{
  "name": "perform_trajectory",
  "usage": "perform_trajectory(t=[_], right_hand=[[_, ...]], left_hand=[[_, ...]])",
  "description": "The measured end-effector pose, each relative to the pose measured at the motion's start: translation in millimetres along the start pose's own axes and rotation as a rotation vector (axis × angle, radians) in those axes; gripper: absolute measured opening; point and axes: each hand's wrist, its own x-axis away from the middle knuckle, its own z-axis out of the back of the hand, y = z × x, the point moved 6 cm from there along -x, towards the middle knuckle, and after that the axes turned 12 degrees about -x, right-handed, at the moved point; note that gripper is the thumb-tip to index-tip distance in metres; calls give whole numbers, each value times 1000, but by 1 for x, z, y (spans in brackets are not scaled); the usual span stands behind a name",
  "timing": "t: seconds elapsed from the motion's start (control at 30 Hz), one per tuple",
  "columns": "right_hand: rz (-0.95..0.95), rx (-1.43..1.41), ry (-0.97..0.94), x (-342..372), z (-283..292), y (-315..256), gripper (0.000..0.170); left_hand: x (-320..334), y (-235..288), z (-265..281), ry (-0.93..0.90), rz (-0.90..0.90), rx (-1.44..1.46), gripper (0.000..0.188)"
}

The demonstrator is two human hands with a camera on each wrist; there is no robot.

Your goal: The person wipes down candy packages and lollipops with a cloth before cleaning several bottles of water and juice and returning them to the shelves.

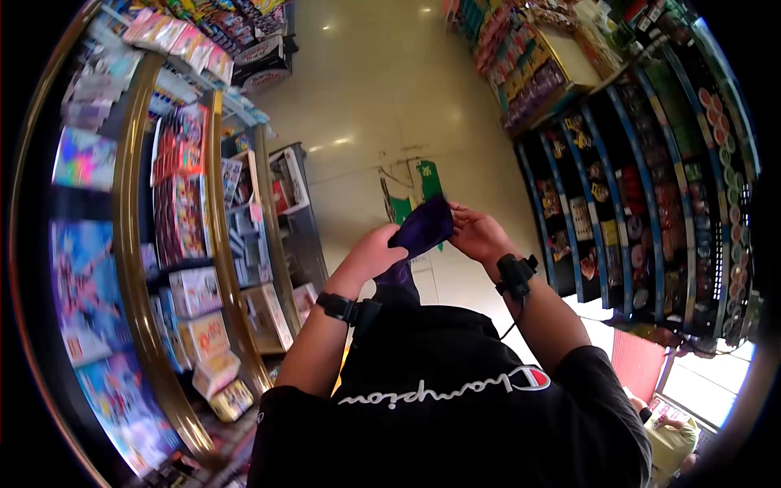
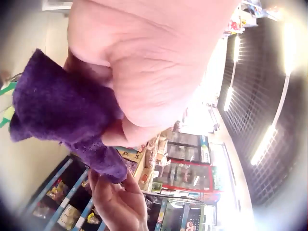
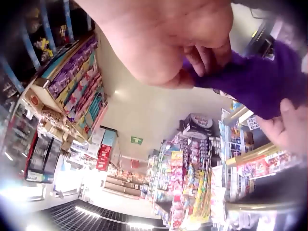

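A dark purple cloth (image 1: 425,230) is stretched between the two hands in front of the body. The left hand (image 1: 381,254) grips its left side, thumb over the fabric; in the left wrist view the bunched purple cloth (image 2: 62,98) hangs beside the palm of the left hand (image 2: 144,62). At the cloth's right edge, the right hand (image 1: 480,234) pinches it between thumb and fingers. In the right wrist view the right hand (image 3: 168,43) has curled fingers on one end of the cloth (image 3: 255,79), and the left hand (image 3: 288,125) holds the other.
Shelves with boxed goods (image 1: 195,293) run along the left. On the right stands a dark rack (image 1: 618,195) of small packaged items, with a snack display (image 1: 529,73) beyond it. Green markings (image 1: 429,180) lie on the tiled floor (image 1: 366,89). Another person (image 1: 671,447) is at the lower right.
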Motion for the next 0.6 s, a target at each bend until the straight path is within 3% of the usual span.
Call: perform_trajectory(t=[0.07,0.13,0.2,0.23,0.27,0.37,0.47,0.53,0.6], right_hand=[[66,59,6,-53,-12,-26,17],[71,51,42,-93,-46,-61,17],[7,5,-170,-122,-90,-91,17],[107,28,-52,-118,-131,-107,17],[154,-3,-49,-123,-165,-124,16],[286,-47,3,-173,-209,-176,15],[28,-74,271,-266,-203,-204,11],[-22,-11,221,-315,-241,-222,8],[-115,-85,154,-379,-246,-254,8]], left_hand=[[-49,-3,34,-97,213,-202,36],[-98,3,73,-39,111,-231,33],[-137,15,110,-1,33,-277,30],[-161,21,129,-20,75,-217,29],[-184,25,147,-38,116,-157,29],[-252,34,186,-4,86,-38,30],[-338,35,222,46,50,173,31],[-393,30,241,-57,160,146,30],[-433,36,266,-3,160,113,30]])
